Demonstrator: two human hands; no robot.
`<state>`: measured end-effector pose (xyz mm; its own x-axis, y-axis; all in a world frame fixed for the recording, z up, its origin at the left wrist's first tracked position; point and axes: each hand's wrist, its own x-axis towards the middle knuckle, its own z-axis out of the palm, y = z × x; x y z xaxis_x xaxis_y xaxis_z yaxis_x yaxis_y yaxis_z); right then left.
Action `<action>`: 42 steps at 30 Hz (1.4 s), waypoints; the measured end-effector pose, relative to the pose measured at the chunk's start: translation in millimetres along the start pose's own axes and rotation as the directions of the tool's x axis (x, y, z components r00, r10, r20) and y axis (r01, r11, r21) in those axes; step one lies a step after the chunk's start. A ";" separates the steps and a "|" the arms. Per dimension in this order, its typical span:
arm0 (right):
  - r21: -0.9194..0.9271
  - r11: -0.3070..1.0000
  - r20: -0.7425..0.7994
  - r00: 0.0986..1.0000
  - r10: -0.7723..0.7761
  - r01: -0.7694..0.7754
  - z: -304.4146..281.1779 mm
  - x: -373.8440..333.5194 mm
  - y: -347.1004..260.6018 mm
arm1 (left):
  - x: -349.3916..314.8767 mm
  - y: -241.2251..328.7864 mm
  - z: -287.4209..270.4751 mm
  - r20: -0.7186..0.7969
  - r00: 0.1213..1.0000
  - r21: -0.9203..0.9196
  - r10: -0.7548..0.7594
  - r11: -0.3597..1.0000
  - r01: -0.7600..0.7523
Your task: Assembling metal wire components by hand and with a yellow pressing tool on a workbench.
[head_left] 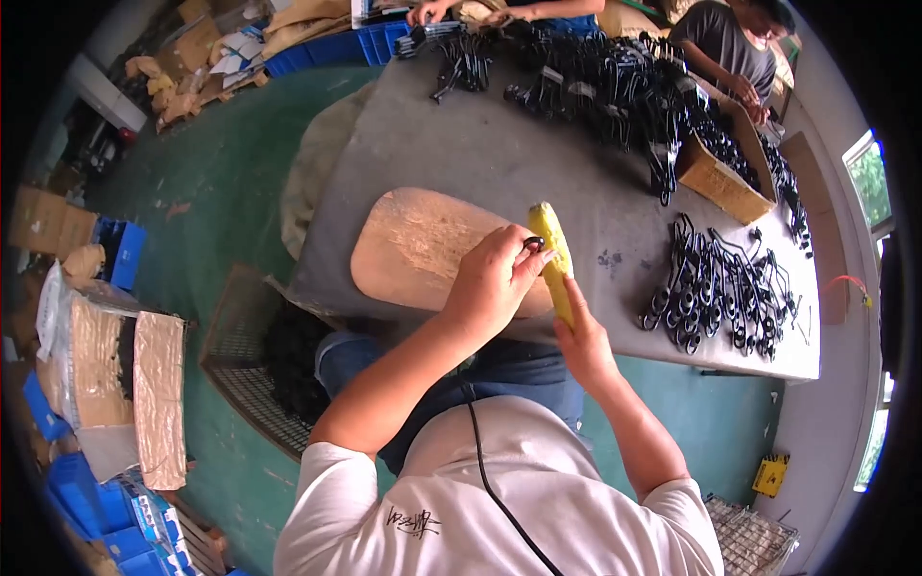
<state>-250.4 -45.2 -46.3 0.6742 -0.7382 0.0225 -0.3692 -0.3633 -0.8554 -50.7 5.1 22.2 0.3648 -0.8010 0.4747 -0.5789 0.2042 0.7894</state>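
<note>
My left hand (pixel 488 278) is closed in a pinch on a small black ring-shaped part (pixel 533 243), mostly hidden by the fingers. In my right hand (pixel 584 338) is a long yellow bar-shaped tool (pixel 548 230), its worn, pale tip pointing away from me. The black part is right beside the tool's upper end; I cannot tell whether they touch. Beneath my hands lies a scuffed, rounded wooden board (pixel 403 245) at the table's near edge. To the right, several black bent rods with ring ends (pixel 715 293) lie in a loose group.
Large piles of black rod parts (pixel 615 91) cover the far side of the grey table (pixel 432 144). An open cardboard box (pixel 720 182) holds more. Two people work across the table. A mesh crate (pixel 250 384) with dark contents stands on the floor at left, near cartons (pixel 158 398) and blue bins (pixel 86 494).
</note>
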 end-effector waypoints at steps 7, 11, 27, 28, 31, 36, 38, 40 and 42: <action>-0.356 0.934 -0.088 0.996 -0.022 -0.011 -23.4 21.6 12.1 | -15.4 2.1 -58.4 -0.205 0.908 -0.370 -0.366 0.888 0.275; -0.654 0.755 -0.339 0.873 -0.350 0.049 -88.6 26.9 11.5 | -46.8 -13.0 -151.0 -0.522 0.800 -0.124 -0.296 0.954 0.273; -0.577 0.437 -0.781 0.623 -0.047 -0.690 -202.6 45.3 87.0 | -103.2 -71.2 -210.0 -0.527 0.804 0.324 -0.274 0.810 0.488; -0.627 0.473 -0.766 0.600 -0.230 -0.619 -193.2 40.0 83.5 | -89.6 -63.7 -183.5 -0.459 0.828 0.120 -0.321 0.901 0.416; -0.547 0.820 -0.661 0.689 -0.297 -0.171 -141.0 28.9 26.5 | -58.8 -40.9 -108.2 -0.079 0.889 -0.175 -0.450 0.885 0.432; -0.493 0.784 -0.288 0.779 -0.557 0.378 -32.7 16.1 -38.2 | -14.6 -17.5 -9.0 0.456 0.804 -0.485 -0.382 0.651 0.584; -0.509 0.725 -0.181 0.765 -0.617 0.464 -11.3 17.5 -44.3 | -4.2 -13.0 6.4 0.412 0.829 -0.581 -0.377 0.592 0.558; -0.436 0.765 -0.170 0.792 -0.587 0.473 -12.7 21.4 -27.3 | -0.1 -15.3 9.2 0.361 0.852 -0.673 -0.381 0.526 0.520; -0.668 0.722 -0.226 0.875 -0.429 0.181 -27.1 23.0 -4.3 | -0.5 -22.3 7.9 0.232 0.915 -0.508 -0.329 0.762 0.402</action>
<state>-250.6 -76.0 -28.1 0.6031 -0.6187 0.5034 -0.5717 -0.7754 -0.2682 -43.8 -3.5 1.3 0.3548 -0.9311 0.0847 0.0758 0.1189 0.9900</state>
